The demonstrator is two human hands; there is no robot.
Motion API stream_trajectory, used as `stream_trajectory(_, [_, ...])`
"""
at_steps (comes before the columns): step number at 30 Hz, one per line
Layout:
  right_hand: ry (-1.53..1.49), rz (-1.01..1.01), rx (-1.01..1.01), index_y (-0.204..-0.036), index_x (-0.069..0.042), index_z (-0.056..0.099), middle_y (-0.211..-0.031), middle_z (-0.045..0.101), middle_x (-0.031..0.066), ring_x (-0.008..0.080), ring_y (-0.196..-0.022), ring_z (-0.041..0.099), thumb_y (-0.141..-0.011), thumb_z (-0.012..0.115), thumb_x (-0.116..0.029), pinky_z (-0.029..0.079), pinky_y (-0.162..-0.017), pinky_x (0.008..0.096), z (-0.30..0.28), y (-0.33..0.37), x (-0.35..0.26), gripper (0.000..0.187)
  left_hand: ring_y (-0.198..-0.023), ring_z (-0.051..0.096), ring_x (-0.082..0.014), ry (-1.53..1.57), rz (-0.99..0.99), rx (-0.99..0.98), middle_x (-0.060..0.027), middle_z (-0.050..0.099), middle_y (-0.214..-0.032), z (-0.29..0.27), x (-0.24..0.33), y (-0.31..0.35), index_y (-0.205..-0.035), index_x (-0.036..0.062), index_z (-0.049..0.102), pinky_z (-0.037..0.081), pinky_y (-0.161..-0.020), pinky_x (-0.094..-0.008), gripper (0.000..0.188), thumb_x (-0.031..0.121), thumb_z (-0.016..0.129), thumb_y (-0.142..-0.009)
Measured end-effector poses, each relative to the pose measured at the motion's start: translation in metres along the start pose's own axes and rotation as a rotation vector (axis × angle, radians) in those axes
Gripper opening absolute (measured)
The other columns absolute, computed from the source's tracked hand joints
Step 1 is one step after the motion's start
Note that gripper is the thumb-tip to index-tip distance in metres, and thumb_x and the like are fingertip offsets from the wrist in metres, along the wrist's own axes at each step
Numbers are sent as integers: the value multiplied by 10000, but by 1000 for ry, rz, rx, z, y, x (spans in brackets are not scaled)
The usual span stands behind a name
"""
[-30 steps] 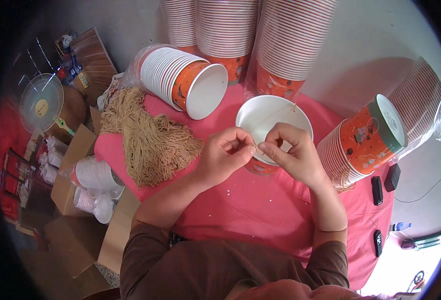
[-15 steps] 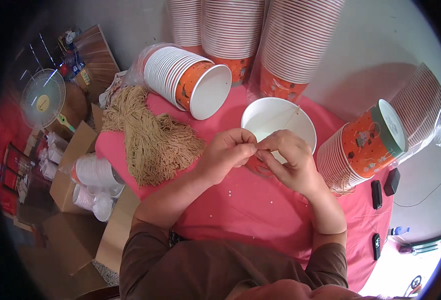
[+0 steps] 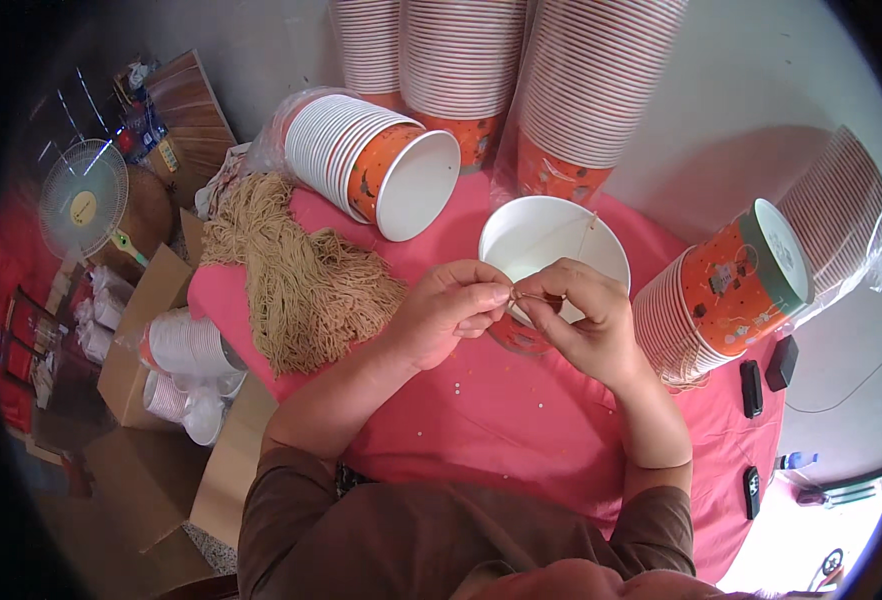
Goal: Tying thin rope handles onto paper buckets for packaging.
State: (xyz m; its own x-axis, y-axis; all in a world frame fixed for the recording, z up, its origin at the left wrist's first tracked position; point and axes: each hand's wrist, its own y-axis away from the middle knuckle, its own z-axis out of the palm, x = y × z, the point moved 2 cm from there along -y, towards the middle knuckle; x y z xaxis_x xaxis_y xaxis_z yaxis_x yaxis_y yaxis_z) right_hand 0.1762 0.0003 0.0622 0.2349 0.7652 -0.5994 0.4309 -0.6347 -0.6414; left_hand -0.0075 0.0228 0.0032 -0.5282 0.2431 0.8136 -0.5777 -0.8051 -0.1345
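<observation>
Just in front of me stands a white-lined paper bucket (image 3: 506, 240) with an orange outside. A thin tan cord (image 3: 590, 238) passes at its far right rim and runs down inside. At the bucket's near rim, my left hand (image 3: 453, 312) pinches a strand of thin cord between thumb and fingertips. My right hand (image 3: 589, 318) pinches the same cord, its fingertips almost touching the left ones. The bucket's near side is partly hidden behind both hands. A large bundle of tan cords (image 3: 311, 285) lies left of my left hand.
A stack of paper buckets (image 3: 418, 185) lies on its side behind the cords. Tall bucket stacks (image 3: 591, 90) stand at the back. At right is an upside-down stack (image 3: 729, 285). Small white beads (image 3: 457, 388) dot the pink tablecloth (image 3: 481, 440). Cardboard boxes (image 3: 151, 480) sit at lower left.
Both hands stay at the bucket's near rim. The right fingers have shifted slightly, and a little more cord shows between the fingertips.
</observation>
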Motion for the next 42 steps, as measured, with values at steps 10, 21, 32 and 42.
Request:
stream_trajectory(10, [133, -120, 71, -901, -17, 648, -790, 650, 101, 235, -649, 655, -799, 700, 39, 503, -548, 340, -1, -1, 4, 127, -621, 436, -6, -156, 59, 20, 9, 613, -818, 0, 2, 1, -1018, 24, 658, 322, -515, -161, 130, 131, 607, -964])
stream_trajectory(21, [528, -175, 28, -840, -46, 584, -694, 597, 74, 249, -562, 627, -750, 698, -12, 483, -501, 359, -8, -3, 7, 150, -657, 467, -1, -505, 226, 172, 44, 588, -789, 1, 13, 2, -979, 6, 646, 359, -563, -179, 80, 72, 620, -941])
stream_trajectory(32, [498, -140, 57, -852, -42, 574, -694, 597, 82, 252, -555, 623, -749, 691, 5, 478, -500, 359, -13, -2, 8, 163, -796, 549, -35, -675, 187, 106, 11, 626, -881, -4, 12, 1, -957, -11, 652, 438, -702, -196, 55, 18, 628, -917])
stream_trajectory(42, [509, -232, -50, -889, -42, 578, -731, 584, 85, 264, -574, 618, -756, 726, -46, 476, -501, 384, -6, -1, -8, 199, -762, 560, -78, -953, 604, 83, -35, 636, -999, 15, 17, 4, -969, 32, 680, 442, -611, -226, 133, 36, 719, -842])
